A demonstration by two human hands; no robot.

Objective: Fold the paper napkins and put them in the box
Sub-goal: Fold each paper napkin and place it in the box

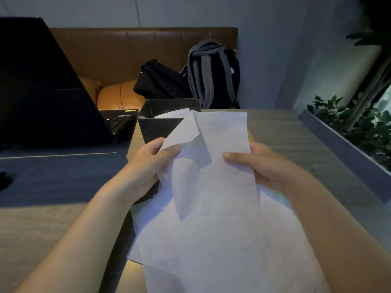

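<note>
I hold a white paper napkin (222,140) up above the table, partly unfolded, with its top left corner flapped over. My left hand (152,159) pinches its left edge, thumb on top. My right hand (260,163) grips its right edge, thumb across the front. Below my hands lie more loose white napkins (211,250), spread over the table's near side. Behind the held napkin stands a dark grey open box (156,125) with a white napkin (173,114) showing inside it.
An open black laptop (48,92) sits at the left on a dark mat (53,176). Two backpacks (211,75) rest on a brown leather bench behind the table. A planter with green leaves (359,127) runs along the right edge.
</note>
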